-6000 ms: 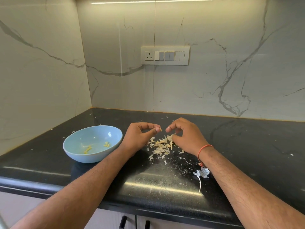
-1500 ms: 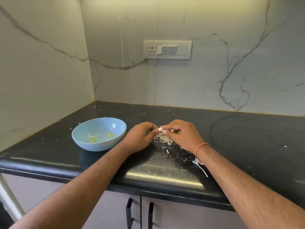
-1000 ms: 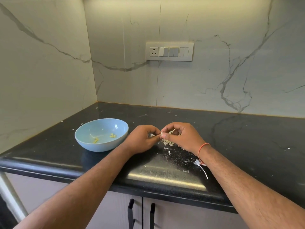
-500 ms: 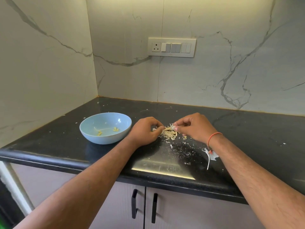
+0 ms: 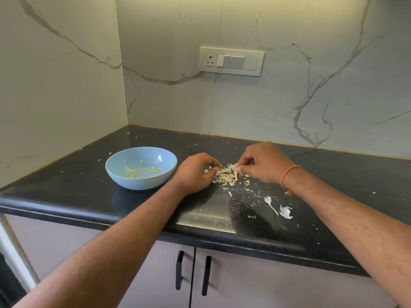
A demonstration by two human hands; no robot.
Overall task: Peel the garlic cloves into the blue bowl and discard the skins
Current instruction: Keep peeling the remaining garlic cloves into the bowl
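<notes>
The blue bowl (image 5: pixel 124 180) stands on the black counter (image 5: pixel 77 174), left of both hands, with a few yellowish garlic bits (image 5: pixel 154 170) inside. A pile of garlic skins (image 5: pixel 228 175) lies between my hands. My left hand (image 5: pixel 195 172) rests at the pile's left edge with curled fingers and thumb against forefinger; what it pinches is hidden. My right hand (image 5: pixel 264 163) hovers over the pile's right edge, and its fingertips pinch a small pale garlic clove (image 5: pixel 238 168).
Loose white skins (image 5: pixel 285 212) and a thin stem (image 5: pixel 271 205) lie near my right forearm, with crumbs scattered around. The counter's front edge (image 5: pixel 222 238) is close, with cabinet handles (image 5: pixel 179 270) below. Marble walls close off the left and back, where a switch panel (image 5: pixel 231 61) hangs.
My hands, joined on a clove a second ago, have drawn apart over the skin pile. The camera has tilted down, so more of the cabinet front shows.
</notes>
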